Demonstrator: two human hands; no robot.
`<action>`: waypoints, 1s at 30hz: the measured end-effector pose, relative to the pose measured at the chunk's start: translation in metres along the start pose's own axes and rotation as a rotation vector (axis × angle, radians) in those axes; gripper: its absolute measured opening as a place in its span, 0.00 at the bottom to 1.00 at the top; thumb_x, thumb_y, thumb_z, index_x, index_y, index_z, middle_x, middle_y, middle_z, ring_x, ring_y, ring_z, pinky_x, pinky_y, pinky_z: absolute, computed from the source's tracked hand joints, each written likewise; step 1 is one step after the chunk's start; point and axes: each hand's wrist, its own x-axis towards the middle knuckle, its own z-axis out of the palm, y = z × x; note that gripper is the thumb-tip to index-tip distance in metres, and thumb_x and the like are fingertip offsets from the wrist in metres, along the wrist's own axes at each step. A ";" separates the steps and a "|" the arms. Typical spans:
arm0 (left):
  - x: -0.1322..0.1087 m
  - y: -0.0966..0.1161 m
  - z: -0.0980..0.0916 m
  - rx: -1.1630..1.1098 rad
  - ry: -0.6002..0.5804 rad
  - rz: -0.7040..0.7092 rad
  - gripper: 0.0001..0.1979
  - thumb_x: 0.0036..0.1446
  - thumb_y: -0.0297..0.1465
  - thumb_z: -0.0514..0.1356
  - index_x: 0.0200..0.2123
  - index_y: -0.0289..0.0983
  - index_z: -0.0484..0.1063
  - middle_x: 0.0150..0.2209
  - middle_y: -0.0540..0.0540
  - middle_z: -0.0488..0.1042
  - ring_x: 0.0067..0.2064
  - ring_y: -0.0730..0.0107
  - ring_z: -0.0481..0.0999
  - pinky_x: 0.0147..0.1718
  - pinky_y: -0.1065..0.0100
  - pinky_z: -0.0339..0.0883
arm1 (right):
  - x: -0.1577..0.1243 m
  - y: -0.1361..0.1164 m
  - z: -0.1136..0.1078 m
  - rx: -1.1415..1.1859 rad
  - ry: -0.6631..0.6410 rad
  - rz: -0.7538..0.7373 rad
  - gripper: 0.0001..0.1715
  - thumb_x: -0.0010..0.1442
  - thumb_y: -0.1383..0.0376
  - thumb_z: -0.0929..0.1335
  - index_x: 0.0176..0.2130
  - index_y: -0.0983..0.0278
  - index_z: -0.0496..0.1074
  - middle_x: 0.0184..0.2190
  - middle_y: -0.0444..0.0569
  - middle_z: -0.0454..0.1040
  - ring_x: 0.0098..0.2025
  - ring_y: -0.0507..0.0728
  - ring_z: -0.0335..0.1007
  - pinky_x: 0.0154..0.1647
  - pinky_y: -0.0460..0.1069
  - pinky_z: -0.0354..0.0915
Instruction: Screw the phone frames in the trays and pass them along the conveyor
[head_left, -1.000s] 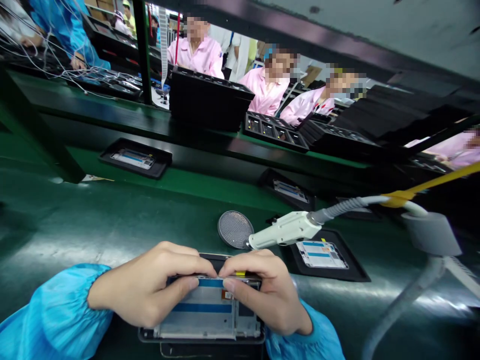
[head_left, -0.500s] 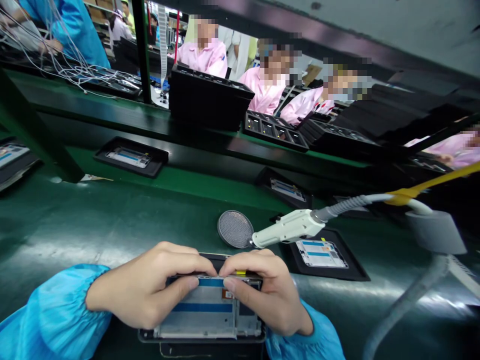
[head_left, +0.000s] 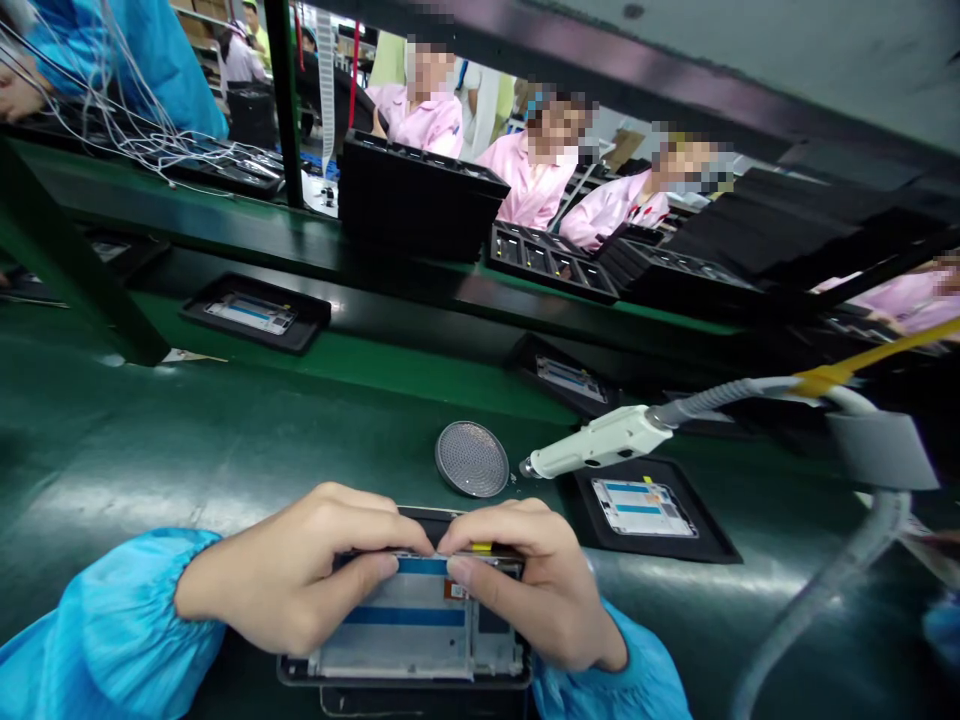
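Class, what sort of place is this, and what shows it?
Probably an electronics assembly line: flat device frames in black trays, what looks like an electric screwdriver, and pink-jacketed people.

Device frame (head_left: 405,645): metal-looking, dull satin face, with smooth, film-like blue strips (head_left: 409,616). Tray at right (head_left: 709,532): plastic-looking, matt. Tabletop (head_left: 225,430): smooth, glossy, throwing back light in pale patches. Round dish (head_left: 471,458): closely dimpled face. Corded tool (head_left: 600,445): smooth, plastic-looking casing, metallic nose (head_left: 529,467). Cable (head_left: 709,402): ribbed near the tool. Sleeves (head_left: 127,620): thin cloth, creased, lightly shiny.
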 end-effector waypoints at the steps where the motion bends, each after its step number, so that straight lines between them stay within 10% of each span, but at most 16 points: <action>1: 0.000 0.000 0.001 0.001 0.010 -0.001 0.14 0.64 0.22 0.52 0.48 0.38 0.73 0.34 0.50 0.73 0.33 0.75 0.71 0.33 0.75 0.62 | 0.000 0.001 0.000 -0.004 0.003 0.005 0.07 0.56 0.67 0.68 0.28 0.65 0.76 0.18 0.43 0.73 0.19 0.46 0.61 0.22 0.43 0.57; 8: 0.010 -0.030 -0.013 0.249 0.078 -0.092 0.12 0.66 0.30 0.53 0.48 0.39 0.74 0.40 0.49 0.78 0.39 0.73 0.77 0.40 0.74 0.70 | 0.007 0.017 0.003 -0.001 0.043 0.095 0.07 0.56 0.66 0.69 0.29 0.65 0.76 0.19 0.44 0.73 0.20 0.47 0.65 0.21 0.41 0.59; 13: 0.026 -0.108 -0.088 0.792 0.382 -0.493 0.14 0.68 0.34 0.54 0.53 0.34 0.69 0.51 0.41 0.72 0.52 0.61 0.74 0.52 0.54 0.69 | 0.011 0.024 -0.002 0.002 0.105 0.110 0.10 0.58 0.62 0.68 0.30 0.65 0.76 0.19 0.45 0.73 0.21 0.49 0.67 0.21 0.41 0.61; 19: 0.022 -0.167 -0.149 1.110 0.322 -0.691 0.18 0.65 0.37 0.60 0.53 0.35 0.68 0.53 0.41 0.71 0.50 0.60 0.74 0.48 0.53 0.72 | 0.007 0.021 -0.013 -0.053 0.179 0.061 0.11 0.59 0.59 0.68 0.32 0.62 0.78 0.26 0.46 0.78 0.27 0.51 0.74 0.27 0.41 0.68; 25: 0.026 -0.174 -0.140 1.273 0.161 -0.611 0.17 0.65 0.37 0.60 0.53 0.34 0.69 0.52 0.41 0.71 0.49 0.61 0.74 0.48 0.54 0.72 | 0.004 0.022 -0.022 -0.089 0.197 0.060 0.12 0.61 0.58 0.67 0.35 0.59 0.79 0.31 0.46 0.81 0.32 0.53 0.77 0.31 0.42 0.71; 30: 0.015 -0.155 -0.082 1.298 0.079 -0.434 0.15 0.65 0.36 0.60 0.50 0.34 0.70 0.48 0.42 0.73 0.47 0.62 0.75 0.47 0.55 0.73 | 0.003 0.013 -0.029 -0.106 0.257 0.004 0.10 0.60 0.60 0.68 0.34 0.58 0.80 0.31 0.45 0.81 0.33 0.53 0.78 0.33 0.41 0.71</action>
